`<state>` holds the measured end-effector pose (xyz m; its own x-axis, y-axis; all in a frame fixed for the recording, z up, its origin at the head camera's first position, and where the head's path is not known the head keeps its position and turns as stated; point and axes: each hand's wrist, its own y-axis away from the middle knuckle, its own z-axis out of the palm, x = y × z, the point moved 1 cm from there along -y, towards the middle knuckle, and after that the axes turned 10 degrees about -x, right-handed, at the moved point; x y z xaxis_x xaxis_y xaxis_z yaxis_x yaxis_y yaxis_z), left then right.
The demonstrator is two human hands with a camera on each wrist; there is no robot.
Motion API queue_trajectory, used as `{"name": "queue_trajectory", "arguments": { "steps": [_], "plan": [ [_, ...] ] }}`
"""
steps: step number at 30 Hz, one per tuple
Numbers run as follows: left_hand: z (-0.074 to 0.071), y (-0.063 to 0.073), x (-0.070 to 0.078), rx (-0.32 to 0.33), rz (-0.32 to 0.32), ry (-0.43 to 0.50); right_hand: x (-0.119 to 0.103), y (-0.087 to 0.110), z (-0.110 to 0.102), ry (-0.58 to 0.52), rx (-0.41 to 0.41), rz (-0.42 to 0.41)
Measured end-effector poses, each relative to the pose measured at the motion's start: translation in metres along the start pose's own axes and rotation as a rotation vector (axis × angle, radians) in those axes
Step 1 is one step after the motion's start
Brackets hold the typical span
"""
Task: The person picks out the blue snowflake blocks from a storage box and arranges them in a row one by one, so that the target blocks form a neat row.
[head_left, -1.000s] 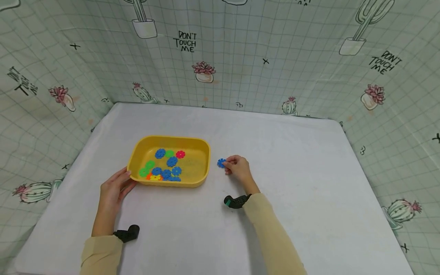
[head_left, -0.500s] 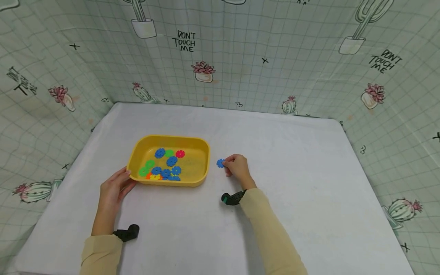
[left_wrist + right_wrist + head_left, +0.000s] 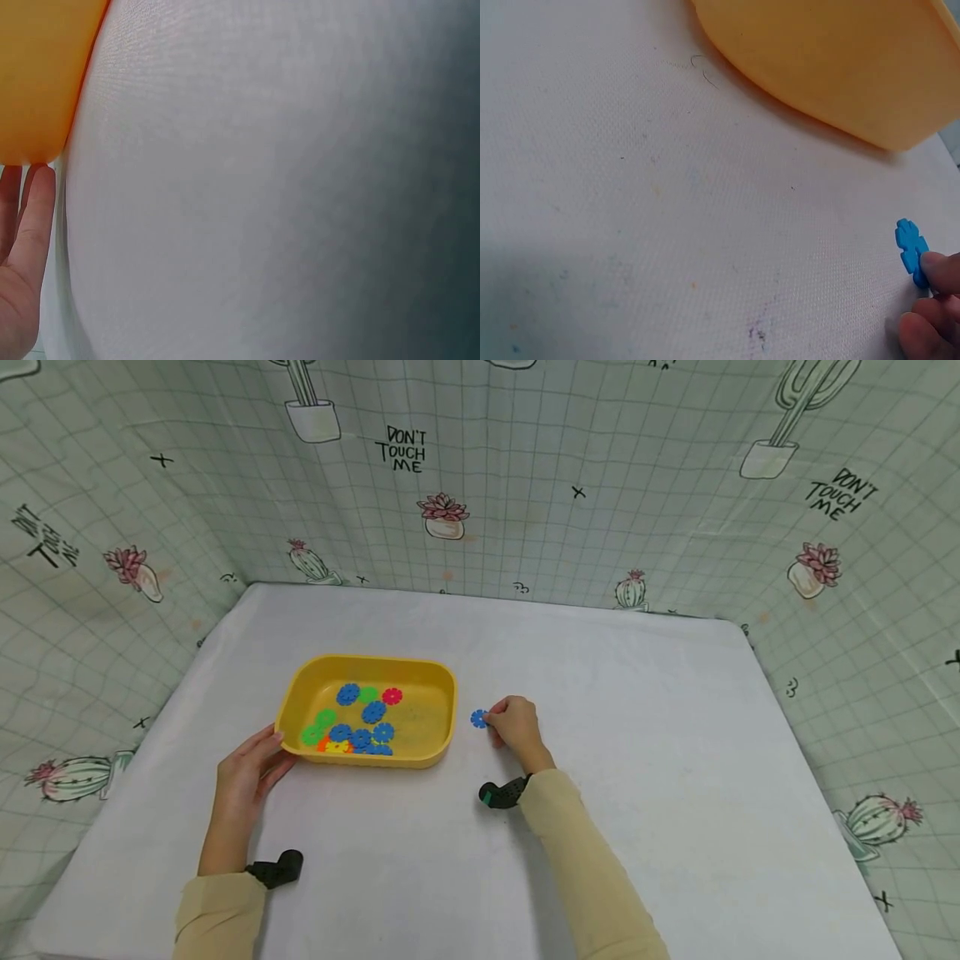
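In the head view a yellow plastic tray (image 3: 411,758) holds several notched flower-shaped discs: blue (image 3: 373,712), green (image 3: 312,734), red (image 3: 392,696), yellow and orange. My left hand (image 3: 243,777) touches the tray's near left corner; the left wrist view shows its fingers (image 3: 36,225) straight, with tips right at the orange-looking tray wall (image 3: 37,82). To the right of the tray, my right hand (image 3: 517,731) pinches one blue snowflake disc (image 3: 478,718) between thumb and finger. That disc (image 3: 910,244) stands on edge, close over the cloth in the right wrist view.
A white cloth covers the table (image 3: 675,777). Behind and at both sides hangs a grid-patterned curtain (image 3: 525,468) with cactus drawings. Each wrist wears a black camera, one on the left (image 3: 277,868) and one on the right (image 3: 504,793).
My right hand, with the blue snowflake disc pinched in it, has shifted slightly left toward the tray, the forearm swinging left with it. My left hand stays at the tray's corner.
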<state>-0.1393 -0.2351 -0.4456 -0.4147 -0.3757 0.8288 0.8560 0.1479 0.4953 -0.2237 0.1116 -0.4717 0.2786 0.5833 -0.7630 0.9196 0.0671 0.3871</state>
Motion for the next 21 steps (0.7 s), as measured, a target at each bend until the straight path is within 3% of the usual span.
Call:
{"name": "queue_trajectory", "arguments": {
  "steps": [3, 7, 10, 13, 21],
  "plan": [
    [-0.007, -0.010, -0.008, 0.002, 0.016, -0.029, 0.000, 0.000, 0.000, -0.019, 0.004, -0.007],
    [-0.019, -0.025, -0.018, -0.010, 0.026, -0.024, 0.001, 0.000, -0.002, -0.145, 0.005, 0.021],
    [-0.021, -0.028, -0.018, -0.011, 0.017, -0.015, 0.002, 0.002, -0.004, -0.238, 0.000, 0.056],
    [-0.021, -0.028, -0.017, -0.010, 0.011, -0.016, -0.002, 0.006, -0.005, -0.263, -0.002, 0.055],
    [-0.023, -0.031, -0.021, -0.017, 0.019, 0.001, -0.028, 0.028, -0.003, -0.301, 0.024, -0.140]
  ]
}}
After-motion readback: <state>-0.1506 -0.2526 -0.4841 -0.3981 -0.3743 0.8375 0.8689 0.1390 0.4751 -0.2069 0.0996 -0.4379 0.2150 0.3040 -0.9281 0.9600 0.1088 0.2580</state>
